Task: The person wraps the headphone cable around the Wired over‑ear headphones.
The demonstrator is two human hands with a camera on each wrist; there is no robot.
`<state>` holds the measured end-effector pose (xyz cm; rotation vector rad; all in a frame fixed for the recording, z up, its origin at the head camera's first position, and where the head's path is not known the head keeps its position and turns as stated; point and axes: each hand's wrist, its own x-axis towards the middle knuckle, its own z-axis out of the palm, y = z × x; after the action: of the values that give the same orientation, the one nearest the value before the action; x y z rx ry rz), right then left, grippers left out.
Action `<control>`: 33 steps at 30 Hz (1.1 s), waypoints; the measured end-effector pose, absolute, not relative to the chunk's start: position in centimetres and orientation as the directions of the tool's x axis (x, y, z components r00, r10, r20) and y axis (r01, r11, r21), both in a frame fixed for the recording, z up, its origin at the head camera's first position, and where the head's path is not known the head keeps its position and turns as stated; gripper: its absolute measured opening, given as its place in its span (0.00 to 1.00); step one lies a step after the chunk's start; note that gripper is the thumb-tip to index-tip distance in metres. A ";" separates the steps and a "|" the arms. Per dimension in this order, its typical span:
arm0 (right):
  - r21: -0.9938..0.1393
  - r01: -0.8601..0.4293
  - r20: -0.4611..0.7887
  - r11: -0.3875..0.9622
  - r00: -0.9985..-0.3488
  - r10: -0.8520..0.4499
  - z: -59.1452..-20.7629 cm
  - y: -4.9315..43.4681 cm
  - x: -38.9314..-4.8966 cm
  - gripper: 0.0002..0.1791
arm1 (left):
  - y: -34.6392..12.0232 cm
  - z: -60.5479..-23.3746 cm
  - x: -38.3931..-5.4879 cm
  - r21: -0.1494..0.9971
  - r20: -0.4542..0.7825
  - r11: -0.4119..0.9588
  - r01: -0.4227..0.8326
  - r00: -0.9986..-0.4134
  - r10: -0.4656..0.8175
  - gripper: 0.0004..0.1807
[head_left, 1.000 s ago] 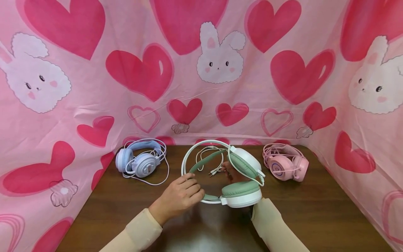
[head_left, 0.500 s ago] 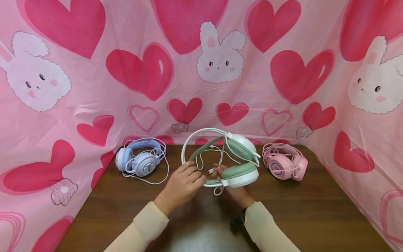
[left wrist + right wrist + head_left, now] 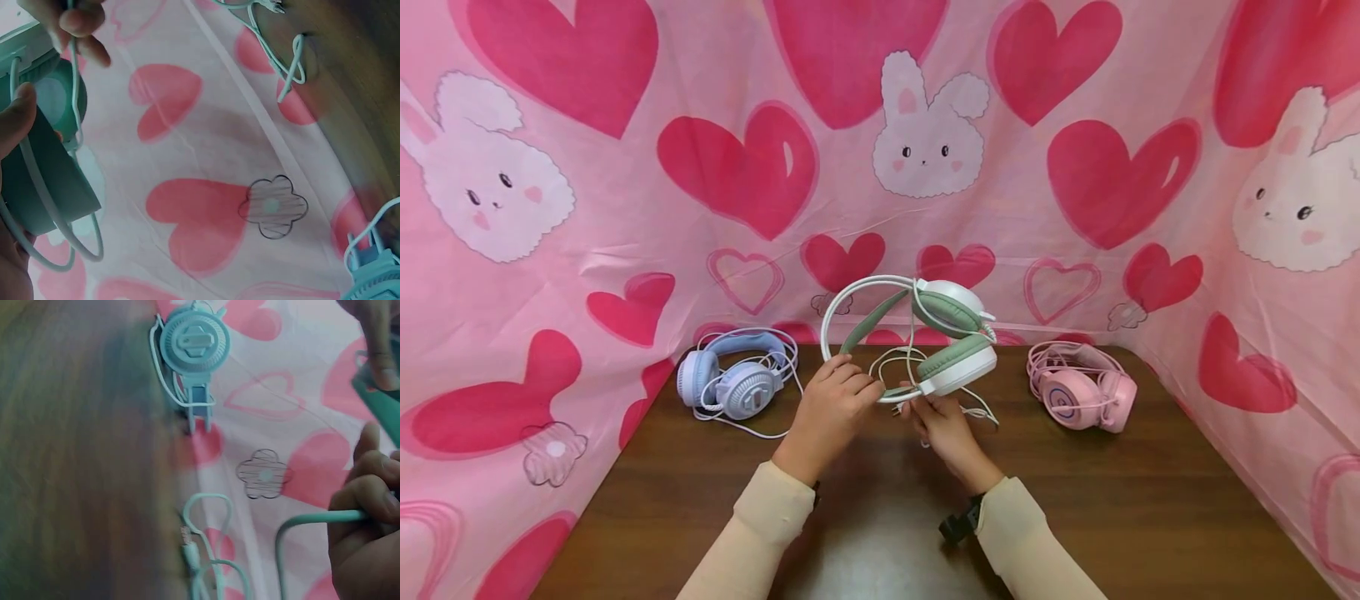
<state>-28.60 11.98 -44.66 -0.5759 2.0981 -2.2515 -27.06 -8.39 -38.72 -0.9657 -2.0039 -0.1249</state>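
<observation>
White and green headphones (image 3: pixel 958 367) are held up above the table, ear cups to the right. My left hand (image 3: pixel 838 408) grips their headband at the lower left, thumb against the green inner strap (image 3: pixel 44 169) in the left wrist view. Below the lower ear cup is my right hand (image 3: pixel 943 429), its fingers curled round the white cable (image 3: pixel 312 519), as the right wrist view shows. Loops of that cable hang behind the headband, and a loose end with a plug (image 3: pixel 190 553) appears in the right wrist view.
Light blue headphones (image 3: pixel 748 390) with a looped cable lie at the back left of the brown table (image 3: pixel 1112 517). Pink headphones (image 3: pixel 1071 398) lie at the back right. A pink heart-patterned cloth (image 3: pixel 925 233) hangs behind and on both sides.
The white and green headphones have risen and shifted left with my left hand. My right hand has come from behind them to below the lower ear cup, holding the cable.
</observation>
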 end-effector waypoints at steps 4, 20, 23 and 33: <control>-0.957 -0.287 0.265 0.029 -0.914 -0.308 -43.7 12.4 -28.4 0.16 | -8.8 -38.7 -27.2 -0.239 0.760 0.705 0.668 -0.323 0.564 0.07; -0.642 -0.581 0.220 0.500 -0.765 -0.606 -37.8 12.6 -26.7 0.05 | -10.5 -35.7 -27.5 -0.222 0.738 0.740 0.635 -0.386 0.553 0.05; -0.650 -0.552 0.137 0.522 -0.761 -0.634 -37.1 13.1 -25.7 0.05 | -10.8 -36.1 -27.3 -0.213 0.739 0.729 0.650 -0.381 0.555 0.07; -0.645 -0.573 0.098 0.505 -0.718 -0.690 -35.3 15.2 -22.8 0.02 | -10.8 -37.6 -26.3 -0.235 0.716 0.702 0.672 -0.369 0.593 0.09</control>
<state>-22.78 15.21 -35.28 -1.0901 2.5726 -1.0043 -26.30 -10.82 -37.63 -0.9638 -2.0784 -0.1213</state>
